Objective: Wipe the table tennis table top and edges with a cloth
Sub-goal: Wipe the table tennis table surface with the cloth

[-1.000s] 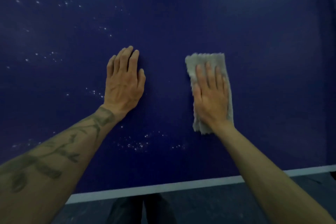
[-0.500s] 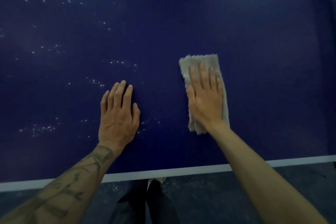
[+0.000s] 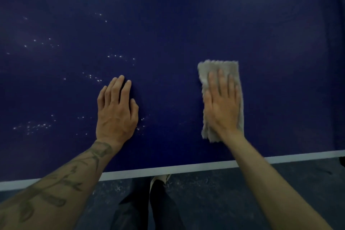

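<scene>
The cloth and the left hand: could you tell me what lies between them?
Only bare blue tabletop, with a few pale specks beside the left hand, in the head view.

Dark speckled floor – dark trousers, pale shoe

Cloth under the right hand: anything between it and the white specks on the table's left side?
Yes. The left hand lies flat on the table top, between the cloth under the right hand and most of the white specks. Only bare blue surface separates the cloth from the few specks beside that hand's thumb.
</scene>
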`<state>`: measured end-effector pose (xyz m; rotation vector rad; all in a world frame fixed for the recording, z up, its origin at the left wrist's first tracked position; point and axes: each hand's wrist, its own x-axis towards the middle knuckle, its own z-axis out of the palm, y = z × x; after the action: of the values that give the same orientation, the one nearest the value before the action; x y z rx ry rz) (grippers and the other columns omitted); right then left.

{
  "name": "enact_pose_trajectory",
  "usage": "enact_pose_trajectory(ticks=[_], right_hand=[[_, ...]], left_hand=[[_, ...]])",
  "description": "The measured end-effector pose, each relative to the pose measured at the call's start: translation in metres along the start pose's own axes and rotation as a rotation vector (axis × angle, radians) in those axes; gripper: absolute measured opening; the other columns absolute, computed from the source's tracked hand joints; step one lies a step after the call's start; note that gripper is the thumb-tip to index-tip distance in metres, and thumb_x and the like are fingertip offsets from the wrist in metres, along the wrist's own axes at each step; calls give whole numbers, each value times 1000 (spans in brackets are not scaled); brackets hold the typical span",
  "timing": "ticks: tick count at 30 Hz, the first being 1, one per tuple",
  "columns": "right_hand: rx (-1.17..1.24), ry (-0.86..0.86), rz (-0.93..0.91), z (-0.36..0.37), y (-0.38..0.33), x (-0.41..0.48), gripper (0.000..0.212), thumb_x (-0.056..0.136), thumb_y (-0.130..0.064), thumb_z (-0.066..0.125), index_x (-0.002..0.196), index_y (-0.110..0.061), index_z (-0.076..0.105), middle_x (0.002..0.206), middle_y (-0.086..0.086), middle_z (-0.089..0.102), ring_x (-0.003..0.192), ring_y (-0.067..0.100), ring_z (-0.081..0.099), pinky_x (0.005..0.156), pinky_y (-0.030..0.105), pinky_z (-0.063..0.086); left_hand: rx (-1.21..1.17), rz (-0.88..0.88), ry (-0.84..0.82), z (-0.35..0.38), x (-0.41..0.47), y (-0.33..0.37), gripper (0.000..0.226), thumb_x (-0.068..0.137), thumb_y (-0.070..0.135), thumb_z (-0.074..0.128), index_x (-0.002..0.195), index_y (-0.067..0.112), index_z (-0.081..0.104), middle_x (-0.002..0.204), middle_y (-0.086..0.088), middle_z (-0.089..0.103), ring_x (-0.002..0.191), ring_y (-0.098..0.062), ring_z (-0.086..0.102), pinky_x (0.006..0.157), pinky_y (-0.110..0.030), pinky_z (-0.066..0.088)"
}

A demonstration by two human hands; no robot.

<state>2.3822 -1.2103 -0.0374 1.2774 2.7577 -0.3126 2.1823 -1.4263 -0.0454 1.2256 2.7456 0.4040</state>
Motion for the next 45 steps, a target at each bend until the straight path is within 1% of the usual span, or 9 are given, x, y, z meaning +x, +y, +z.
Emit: enact_pose_trajectory(ticks=[3, 9, 16, 23, 27, 31, 35, 39, 45], right_hand=[[75, 25, 125, -5, -25, 34, 61, 114, -41, 16, 172, -28, -1, 180, 1, -7, 166, 29, -7, 133, 54, 2], [-17, -43, -324, 12, -34, -34, 58, 115, -40, 20, 171, -25, 17, 179, 3, 7, 166, 29, 1, 133, 54, 8], [61, 25, 100, -1, -27, 21, 61, 114, -42, 18, 172, -29, 3, 180, -1, -4, 166, 28, -7, 133, 53, 2], [51, 4, -425, 35, -74, -67, 59, 115, -38, 32, 171, -25, 18, 180, 2, 6, 166, 29, 1, 133, 54, 10], [0, -4, -205, 22, -23, -65, 59, 115, -42, 22, 171, -27, 14, 180, 1, 3, 166, 27, -1, 133, 55, 11], [77, 55, 64, 16, -46, -24, 61, 114, -43, 20, 172, -27, 9, 180, 2, 2, 166, 29, -2, 133, 53, 6], [85, 68, -111, 40, -103, -57, 61, 116, -42, 25, 172, -23, 14, 180, 6, 4, 166, 31, -1, 133, 53, 7], [83, 37, -245, 49, -93, -117, 59, 116, -40, 31, 171, -26, 17, 180, 1, 6, 166, 27, 1, 134, 52, 9], [64, 83, 198, 30, -86, -69, 61, 115, -42, 20, 172, -25, 7, 180, 3, 1, 166, 28, -3, 133, 53, 5]], left_hand=[[-7, 3, 3, 0, 0, 1, 53, 105, 25, 40, 154, 5, 42, 165, -14, 32, 156, -31, 27, 130, -51, 16], [-13, 11, 19, 2, -1, 0, 53, 105, 25, 39, 154, 6, 41, 164, -14, 33, 156, -31, 27, 130, -51, 15], [-15, 10, 28, 2, -1, 1, 52, 105, 25, 39, 154, 6, 40, 164, -14, 33, 156, -31, 27, 130, -49, 13], [2, 16, 44, 0, -2, 1, 51, 105, 23, 42, 153, 5, 42, 163, -16, 35, 155, -32, 29, 129, -50, 17], [-11, 11, 36, 2, -2, 1, 49, 107, 19, 47, 154, 6, 41, 164, -14, 32, 156, -30, 26, 129, -51, 15], [-17, 14, 40, 3, -1, 0, 49, 107, 18, 49, 154, 7, 40, 164, -14, 32, 156, -30, 26, 130, -50, 14], [-8, 27, 56, 4, -2, -2, 49, 106, 20, 46, 153, 7, 40, 163, -15, 33, 154, -31, 28, 129, -49, 16], [-8, 40, 67, 5, -3, -4, 50, 107, 24, 42, 154, 7, 40, 164, -15, 33, 154, -32, 28, 129, -50, 17], [-80, 63, 68, 0, -4, -7, 48, 108, 19, 41, 153, 5, 43, 163, -16, 36, 154, -32, 30, 129, -49, 18]])
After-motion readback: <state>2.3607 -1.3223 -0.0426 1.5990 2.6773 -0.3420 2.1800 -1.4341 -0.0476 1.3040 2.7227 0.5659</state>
